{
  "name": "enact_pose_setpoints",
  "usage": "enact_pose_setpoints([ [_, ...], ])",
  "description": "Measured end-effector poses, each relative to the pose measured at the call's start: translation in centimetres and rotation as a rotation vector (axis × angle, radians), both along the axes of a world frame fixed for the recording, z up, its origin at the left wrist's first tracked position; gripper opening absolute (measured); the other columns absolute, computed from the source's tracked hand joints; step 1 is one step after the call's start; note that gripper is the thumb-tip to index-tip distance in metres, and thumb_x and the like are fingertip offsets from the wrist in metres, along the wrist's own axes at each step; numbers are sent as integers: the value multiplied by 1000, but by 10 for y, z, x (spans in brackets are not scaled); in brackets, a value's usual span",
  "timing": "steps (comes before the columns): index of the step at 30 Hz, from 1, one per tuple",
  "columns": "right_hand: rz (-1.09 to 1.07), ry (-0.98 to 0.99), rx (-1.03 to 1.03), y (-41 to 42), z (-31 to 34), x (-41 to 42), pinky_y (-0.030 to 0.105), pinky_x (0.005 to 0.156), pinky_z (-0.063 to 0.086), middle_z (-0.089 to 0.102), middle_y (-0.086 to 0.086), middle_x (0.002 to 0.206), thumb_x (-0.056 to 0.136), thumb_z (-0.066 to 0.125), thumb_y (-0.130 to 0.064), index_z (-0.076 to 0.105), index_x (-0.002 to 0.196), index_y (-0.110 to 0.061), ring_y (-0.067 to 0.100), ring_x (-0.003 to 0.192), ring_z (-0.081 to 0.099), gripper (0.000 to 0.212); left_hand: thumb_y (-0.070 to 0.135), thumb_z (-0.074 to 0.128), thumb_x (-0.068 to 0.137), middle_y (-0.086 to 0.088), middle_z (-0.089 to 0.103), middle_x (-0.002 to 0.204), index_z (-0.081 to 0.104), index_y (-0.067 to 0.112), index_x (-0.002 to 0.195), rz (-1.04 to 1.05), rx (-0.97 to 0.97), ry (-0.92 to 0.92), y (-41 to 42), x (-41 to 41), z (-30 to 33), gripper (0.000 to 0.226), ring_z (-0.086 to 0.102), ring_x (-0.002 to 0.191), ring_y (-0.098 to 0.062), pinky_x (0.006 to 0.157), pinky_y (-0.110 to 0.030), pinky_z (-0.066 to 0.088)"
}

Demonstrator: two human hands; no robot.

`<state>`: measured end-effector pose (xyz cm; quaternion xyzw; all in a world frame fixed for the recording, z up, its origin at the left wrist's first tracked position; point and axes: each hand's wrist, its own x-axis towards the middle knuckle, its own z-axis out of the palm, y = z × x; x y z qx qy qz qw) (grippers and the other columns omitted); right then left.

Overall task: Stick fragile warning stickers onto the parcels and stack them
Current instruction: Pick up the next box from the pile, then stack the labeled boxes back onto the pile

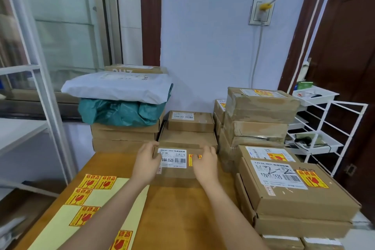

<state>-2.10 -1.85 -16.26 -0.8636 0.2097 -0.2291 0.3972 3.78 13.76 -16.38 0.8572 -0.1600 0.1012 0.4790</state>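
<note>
Your two hands hold a flat brown cardboard parcel (178, 165) at the far edge of the wooden table (182, 209), the landmark for everything here. Your left hand (147, 161) curls its fingers round the parcel's left end, partly covering a white printed label (172, 157). Your right hand (206, 165) lies over the parcel's right side, fingers bent onto its top, just beside a small yellow and red sticker (191, 160). On the table's near left lies a pale yellow backing sheet (105, 193) carrying yellow and red fragile stickers (89, 181). Off the table's right edge stands a stack of brown boxes, the top box (292, 186) already bearing a fragile sticker (311, 178). Beyond the table's far edge sit more brown cartons (190, 122), with a white mailer bag (117, 86) and a green bag (119, 112) piled at the far left.
</note>
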Motion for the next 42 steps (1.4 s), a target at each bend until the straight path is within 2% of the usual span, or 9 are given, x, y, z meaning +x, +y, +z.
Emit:
enact_pose_setpoints([
  [3, -19, -26, 60, -1, 10, 15, 28, 91, 38, 42, 8, 133, 94, 47, -11, 48, 129, -3, 24, 123, 42, 36, 9, 52, 94, -2, 50, 132, 51, 13, 126, -66, 6, -4, -13, 15, 14, 32, 45, 112, -10, 92, -23, 36],
  [11, -87, -122, 212, -20, 25, 58, 27, 102, 32, 45, 8, 136, 94, 48, -9, 47, 134, -7, 22, 127, 43, 40, 18, 50, 96, -4, 45, 140, 42, 12, 136, -145, -14, 89, -62, 58, 23, 41, 41, 129, -17, 103, -27, 32],
  [20, -184, -122, 382, -51, 19, 115, 41, 108, 36, 31, 3, 150, 95, 48, -17, 36, 144, -14, 23, 133, 39, 51, 23, 53, 94, -1, 27, 153, 28, 21, 146, -76, -96, 185, -95, 115, 10, 58, 36, 135, -22, 109, -38, 32],
  [22, -207, -103, 373, -55, 15, 126, 42, 110, 34, 25, 3, 153, 95, 48, -17, 35, 145, -14, 23, 136, 35, 52, 21, 54, 94, 0, 19, 155, 25, 25, 148, -55, -83, 164, -98, 126, 6, 61, 28, 139, -22, 110, -37, 28],
  [26, -247, -38, 269, -60, 12, 144, 39, 111, 27, 15, 4, 157, 95, 48, -18, 33, 146, -13, 26, 141, 24, 54, 20, 55, 93, -2, 25, 153, 26, 32, 147, -61, -115, 154, -103, 149, 0, 63, 26, 139, -23, 113, -37, 26],
  [30, -223, 4, 227, -67, 7, 157, 41, 111, 27, 1, 5, 159, 95, 47, -19, 26, 148, -16, 30, 144, 12, 57, 20, 51, 96, 3, 4, 159, 27, 35, 148, -61, -68, 165, -104, 164, -6, 58, 2, 147, -18, 117, -34, 7],
  [36, -247, -26, 258, -71, 3, 166, 41, 111, 29, 5, 7, 156, 94, 50, -18, 31, 146, -14, 32, 141, 18, 55, 22, 46, 99, -1, 28, 153, 31, 25, 147, -120, -128, 258, -111, 173, -4, 50, 28, 139, -20, 112, -30, 21],
  [39, -201, -49, 265, -68, 5, 164, 38, 109, 32, 7, 5, 154, 92, 52, -20, 32, 146, -13, 30, 139, 24, 58, 30, 46, 98, -5, 23, 154, 24, 25, 150, -71, -95, 272, -111, 171, -5, 57, 23, 141, -24, 114, -35, 19],
  [42, -154, -80, 207, -64, 12, 158, 37, 111, 28, 3, 1, 155, 92, 54, -20, 28, 148, -16, 26, 142, 15, 62, 40, 46, 96, -9, 10, 158, 13, 26, 152, -59, -91, 325, -111, 163, -3, 66, 13, 145, -26, 117, -41, 16],
])
